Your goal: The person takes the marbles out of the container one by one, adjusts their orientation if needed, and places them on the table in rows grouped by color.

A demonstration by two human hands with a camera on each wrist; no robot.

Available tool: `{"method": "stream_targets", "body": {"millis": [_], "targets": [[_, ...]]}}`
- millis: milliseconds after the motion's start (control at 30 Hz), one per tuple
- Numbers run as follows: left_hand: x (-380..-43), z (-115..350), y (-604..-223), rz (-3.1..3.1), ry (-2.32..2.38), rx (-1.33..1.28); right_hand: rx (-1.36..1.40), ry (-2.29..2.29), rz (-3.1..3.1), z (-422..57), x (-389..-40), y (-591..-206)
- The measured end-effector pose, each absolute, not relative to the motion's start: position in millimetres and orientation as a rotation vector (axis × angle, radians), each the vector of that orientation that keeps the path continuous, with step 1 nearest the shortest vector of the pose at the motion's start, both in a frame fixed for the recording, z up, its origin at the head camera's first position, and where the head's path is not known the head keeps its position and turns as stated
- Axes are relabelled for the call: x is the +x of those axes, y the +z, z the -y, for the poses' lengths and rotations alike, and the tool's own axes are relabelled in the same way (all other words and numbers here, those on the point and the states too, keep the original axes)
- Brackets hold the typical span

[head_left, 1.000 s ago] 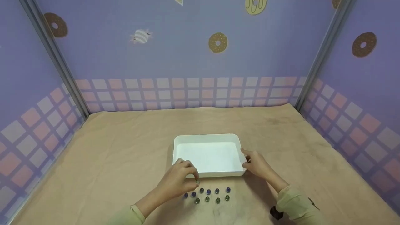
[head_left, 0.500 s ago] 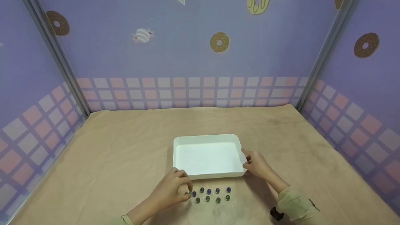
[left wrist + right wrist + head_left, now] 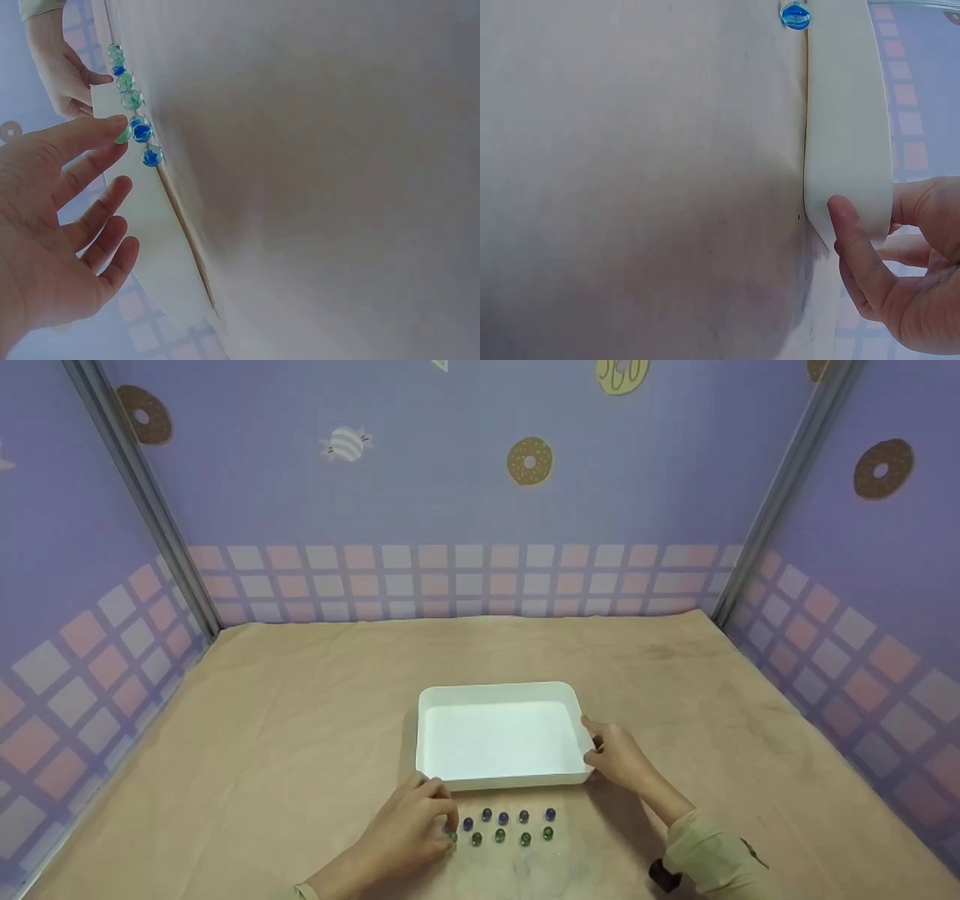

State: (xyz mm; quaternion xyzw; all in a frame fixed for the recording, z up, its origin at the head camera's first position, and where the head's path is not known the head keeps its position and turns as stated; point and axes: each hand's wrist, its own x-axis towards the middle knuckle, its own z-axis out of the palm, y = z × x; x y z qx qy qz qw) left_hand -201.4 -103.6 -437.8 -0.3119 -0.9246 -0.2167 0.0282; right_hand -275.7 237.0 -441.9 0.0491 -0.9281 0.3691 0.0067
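My left hand (image 3: 409, 829) pinches a green marble (image 3: 452, 837) between thumb and index finger, low over the cloth at the left end of the front row. In the left wrist view this green marble (image 3: 122, 137) shows at the fingertips, while the other fingers are loosely bent. Beside it lie several green marbles (image 3: 500, 835) in a row, with several blue marbles (image 3: 503, 818) in an uneven row behind them. My right hand (image 3: 619, 754) grips the right side of a white tray (image 3: 510, 781). Its thumb lies against the outer wall, seen in the right wrist view.
Beige cloth (image 3: 315, 697) covers the table, slightly wrinkled. A patterned purple wall (image 3: 435, 495) stands behind, with side walls left and right. Grey metal posts (image 3: 780, 495) mark the back corners. A dark band (image 3: 664, 875) shows under the right sleeve.
My left hand has moved left and down, bringing the green marble from near the tray's front edge to the left end of the green row. My right hand stays on the tray.
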Motion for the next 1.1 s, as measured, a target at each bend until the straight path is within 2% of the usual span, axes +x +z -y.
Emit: {"method": "stream_targets", "body": {"millis": [1100], "targets": [[-203.4, 101.6, -445.2, 2.817, -0.489, -1.004, 0.089, 1.169, 2.929, -235.2, -272.1, -440.3]]}}
